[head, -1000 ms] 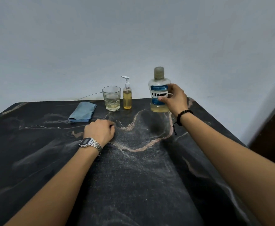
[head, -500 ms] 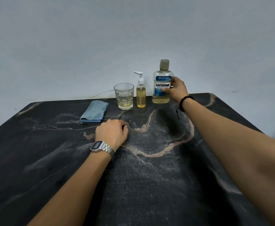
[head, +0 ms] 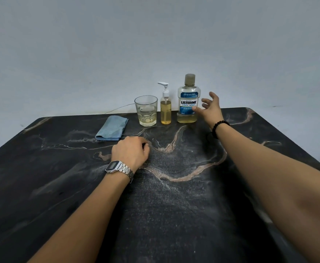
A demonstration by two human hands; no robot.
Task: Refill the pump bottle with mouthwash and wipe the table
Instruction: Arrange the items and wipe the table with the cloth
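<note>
right hand [head: 210,109], fingers spread, hovered just right of the mouthwash bottle [head: 188,103] at upper centre. left hand [head: 130,152] lay curled shut, empty, on the bench [head: 41,168].

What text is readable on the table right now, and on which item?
"LISTERINE": mouthwash bottle label.
"COOL MINT": same label, just below.
Fine print above and below those words: too small to read.
Watch display: unreadable.
Pump bottle, glass, cloth: no text.

Black desk [head: 60,186] veined tan and white; blue cloth [head: 112,128]; amber liquid in the pump bottle [head: 165,109]; blue-labelled mouthwash bottle [head: 188,100] beside the right fingers [head: 205,101].
</note>
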